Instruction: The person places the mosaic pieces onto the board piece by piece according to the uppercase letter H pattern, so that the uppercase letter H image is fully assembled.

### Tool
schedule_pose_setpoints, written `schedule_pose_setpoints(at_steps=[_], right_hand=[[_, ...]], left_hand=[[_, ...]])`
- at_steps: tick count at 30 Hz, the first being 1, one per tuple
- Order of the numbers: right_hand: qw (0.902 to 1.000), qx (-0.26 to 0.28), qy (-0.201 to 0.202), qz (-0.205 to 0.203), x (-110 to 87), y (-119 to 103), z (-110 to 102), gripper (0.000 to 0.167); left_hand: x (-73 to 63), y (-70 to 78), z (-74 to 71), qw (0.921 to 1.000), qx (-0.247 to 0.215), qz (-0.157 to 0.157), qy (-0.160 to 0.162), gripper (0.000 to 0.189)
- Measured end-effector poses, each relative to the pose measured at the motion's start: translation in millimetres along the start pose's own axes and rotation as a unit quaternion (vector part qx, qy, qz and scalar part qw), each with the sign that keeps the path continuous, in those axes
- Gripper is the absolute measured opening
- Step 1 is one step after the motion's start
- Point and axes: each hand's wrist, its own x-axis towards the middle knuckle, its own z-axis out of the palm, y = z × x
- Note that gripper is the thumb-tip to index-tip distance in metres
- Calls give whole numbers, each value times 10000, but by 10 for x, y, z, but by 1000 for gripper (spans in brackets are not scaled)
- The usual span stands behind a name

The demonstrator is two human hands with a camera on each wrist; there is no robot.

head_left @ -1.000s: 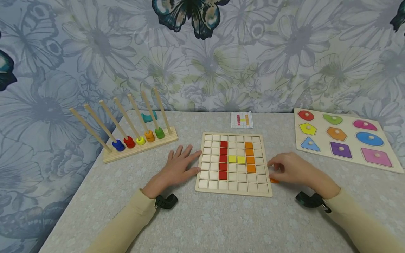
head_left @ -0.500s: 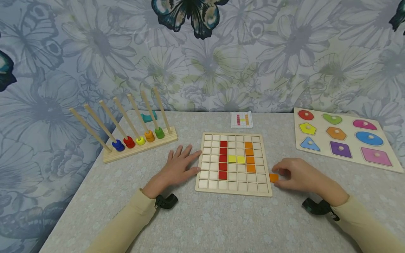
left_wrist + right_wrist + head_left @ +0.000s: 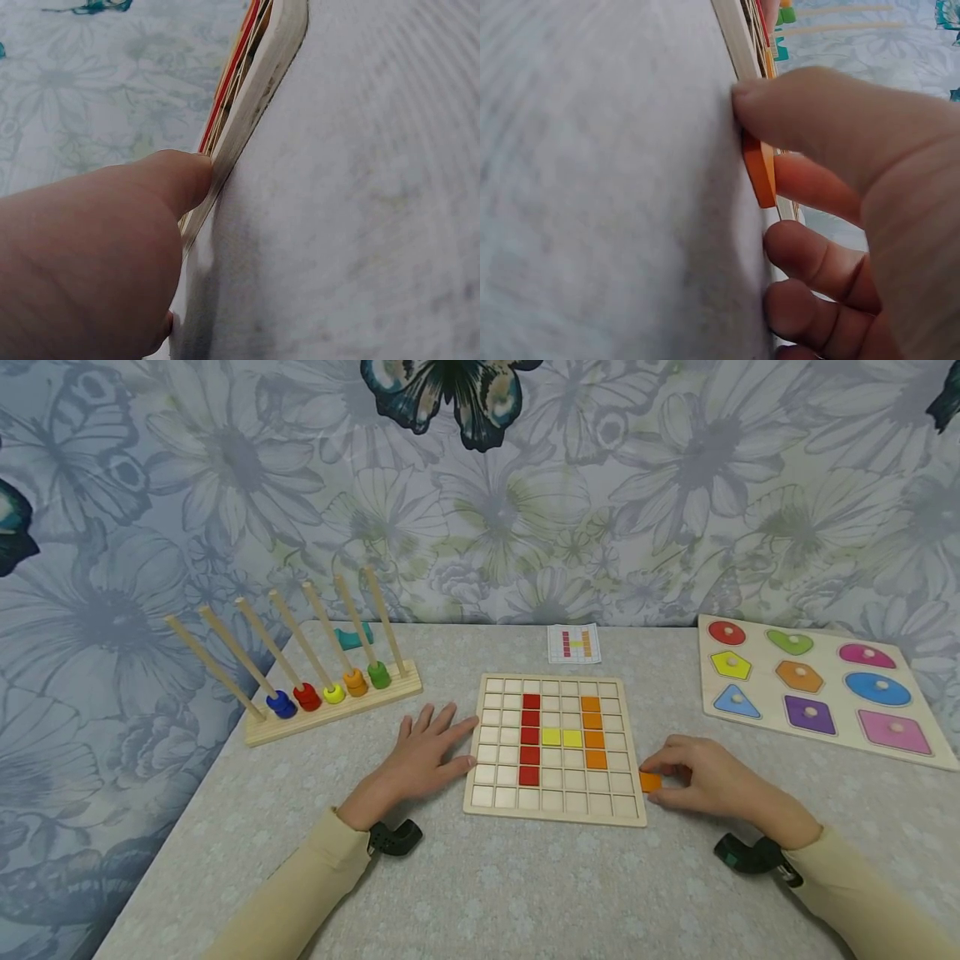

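Note:
A square wooden grid board lies on the table, with a column of red tiles, two yellow tiles and a column of orange tiles set in its cells. Beside the board's left edge rests my left hand, fingers spread; its thumb touches the board's side in the left wrist view. At the right edge my right hand pinches a loose orange tile between thumb and index finger. That tile is low at the table, close against the board. The other right fingers curl loosely behind.
Behind the board lies a small pattern card. A wooden peg stand with coloured rings is at the left, a teal object behind it. A shape puzzle board lies at the right. A patterned wall closes the back.
My right hand has drawn back slightly to the right and toward me, uncovering the loose orange tile, which its thumb and index finger now pinch. The left hand has stayed still.

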Motion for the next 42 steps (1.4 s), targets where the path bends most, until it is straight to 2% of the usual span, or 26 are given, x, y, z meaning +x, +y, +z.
schedule_pose_setpoints(at_steps=[10,22,42], right_hand=[[9997,133,136,-119,-3,43,42,22],[9998,-17,210,-42,3,16,28,20],[9990,-35,415,-161,-2,27,25,22]], left_hand=[[-8,-6,2,10000,29,-15,22,63],[-8,6,-15,10000,-22,7,13,63],[0,-11,4,10000,19,-27,-12,64]])
